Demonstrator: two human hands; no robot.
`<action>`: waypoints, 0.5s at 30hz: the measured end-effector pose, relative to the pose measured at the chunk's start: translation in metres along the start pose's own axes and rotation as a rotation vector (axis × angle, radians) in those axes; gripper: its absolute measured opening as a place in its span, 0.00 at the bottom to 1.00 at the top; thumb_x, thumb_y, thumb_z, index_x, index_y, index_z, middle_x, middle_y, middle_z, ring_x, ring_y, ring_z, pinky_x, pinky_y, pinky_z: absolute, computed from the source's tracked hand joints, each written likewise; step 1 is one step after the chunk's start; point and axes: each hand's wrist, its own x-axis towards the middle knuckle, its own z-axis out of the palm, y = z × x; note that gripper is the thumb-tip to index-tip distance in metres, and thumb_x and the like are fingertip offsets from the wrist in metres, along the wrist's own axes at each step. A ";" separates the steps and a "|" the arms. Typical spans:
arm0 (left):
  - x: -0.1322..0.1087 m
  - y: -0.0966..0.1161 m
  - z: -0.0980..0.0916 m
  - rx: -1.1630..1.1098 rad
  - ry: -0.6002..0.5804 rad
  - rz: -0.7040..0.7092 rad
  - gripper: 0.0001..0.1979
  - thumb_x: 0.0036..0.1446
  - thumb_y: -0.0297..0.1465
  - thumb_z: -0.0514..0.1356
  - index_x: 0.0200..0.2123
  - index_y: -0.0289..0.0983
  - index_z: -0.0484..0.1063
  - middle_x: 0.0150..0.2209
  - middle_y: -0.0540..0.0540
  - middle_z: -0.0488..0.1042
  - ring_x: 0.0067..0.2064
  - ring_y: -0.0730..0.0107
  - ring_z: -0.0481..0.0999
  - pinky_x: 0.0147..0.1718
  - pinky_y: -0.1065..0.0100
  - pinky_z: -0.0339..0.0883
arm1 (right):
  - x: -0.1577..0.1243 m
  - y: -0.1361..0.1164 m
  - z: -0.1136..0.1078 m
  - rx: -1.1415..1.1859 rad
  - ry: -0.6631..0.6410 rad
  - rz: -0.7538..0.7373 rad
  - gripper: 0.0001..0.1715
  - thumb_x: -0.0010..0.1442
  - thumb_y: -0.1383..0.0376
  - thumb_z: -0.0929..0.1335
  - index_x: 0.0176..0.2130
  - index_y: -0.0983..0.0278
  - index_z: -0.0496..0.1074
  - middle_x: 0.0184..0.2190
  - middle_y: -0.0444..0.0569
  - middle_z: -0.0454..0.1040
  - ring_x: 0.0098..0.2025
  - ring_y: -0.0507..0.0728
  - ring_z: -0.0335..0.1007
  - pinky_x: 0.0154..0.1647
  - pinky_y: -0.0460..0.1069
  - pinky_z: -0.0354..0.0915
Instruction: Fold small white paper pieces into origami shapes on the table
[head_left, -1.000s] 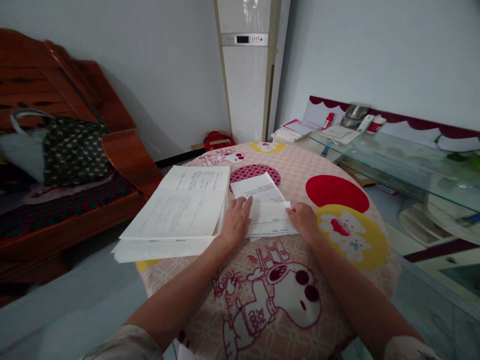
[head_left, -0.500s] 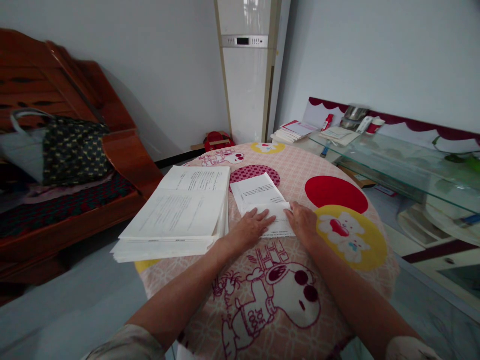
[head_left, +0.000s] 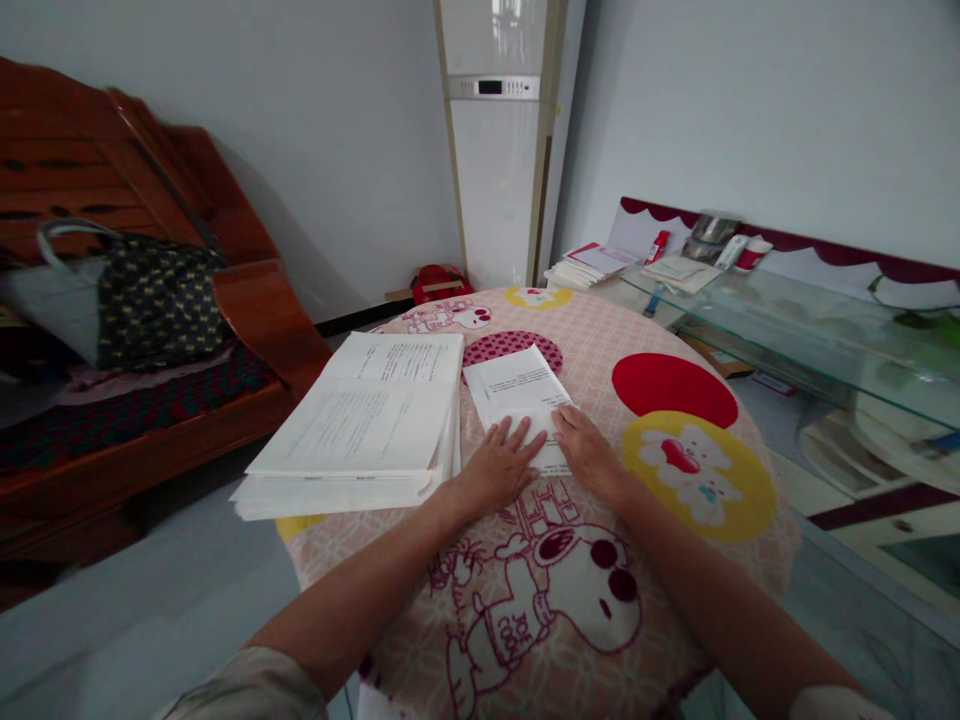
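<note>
white paper with printed lines, a folded sheet (head_left: 516, 385), lies near the middle of the round tabletop (head_left: 600, 330), which wears a pink checked cloth. both hands rest on the near end of the folded sheet. the left hand (head_left: 496, 465) lies palm down with its fingers fanned out over the near left corner. the right hand (head_left: 589, 450) lies flat beside it on the near right corner, fingers stretched forward and close together. neither hand pinches or lifts anything. whether the two hands touch over the paper i cannot tell.

the far half of the folded sheet shows bare beyond the fingertips and partly covers a dotted circle (head_left: 495, 343) printed on the cloth. just left of the folded sheet sits a thick stack of printed pages (head_left: 360, 425), close to it but apart. right of the folded sheet the cloth shows a plain red circle (head_left: 673, 388) and a yellow circle (head_left: 697, 475) with a bear. nearer than the sheet, between the forearms, is a cartoon dog (head_left: 555, 590). well beyond the folded sheet a white standing air conditioner (head_left: 499, 170) is set against the wall. far to the sheet's right runs a glass shelf (head_left: 787, 320). far to its left a wooden bench (head_left: 255, 320) carries a dark patterned bag (head_left: 150, 300).
</note>
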 end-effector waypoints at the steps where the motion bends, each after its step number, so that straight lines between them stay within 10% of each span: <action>1: -0.002 0.000 0.000 -0.007 -0.006 -0.007 0.32 0.67 0.44 0.51 0.71 0.43 0.49 0.71 0.34 0.47 0.71 0.37 0.47 0.63 0.40 0.50 | -0.001 0.002 0.001 0.008 0.004 -0.009 0.25 0.69 0.68 0.56 0.61 0.73 0.65 0.63 0.64 0.64 0.67 0.64 0.56 0.66 0.61 0.58; 9: -0.020 -0.003 -0.008 -0.053 -0.070 0.066 0.32 0.66 0.51 0.47 0.70 0.51 0.49 0.72 0.43 0.46 0.71 0.31 0.42 0.63 0.32 0.39 | -0.002 0.002 -0.004 -0.024 -0.045 -0.047 0.27 0.70 0.66 0.57 0.63 0.77 0.62 0.65 0.68 0.61 0.68 0.66 0.54 0.68 0.60 0.54; 15: -0.035 0.005 -0.002 -0.031 -0.016 0.170 0.31 0.70 0.44 0.46 0.71 0.37 0.48 0.71 0.37 0.51 0.72 0.54 0.49 0.68 0.50 0.39 | 0.000 -0.003 -0.008 -0.071 -0.032 -0.054 0.26 0.69 0.67 0.58 0.62 0.76 0.63 0.64 0.67 0.63 0.67 0.65 0.55 0.67 0.60 0.55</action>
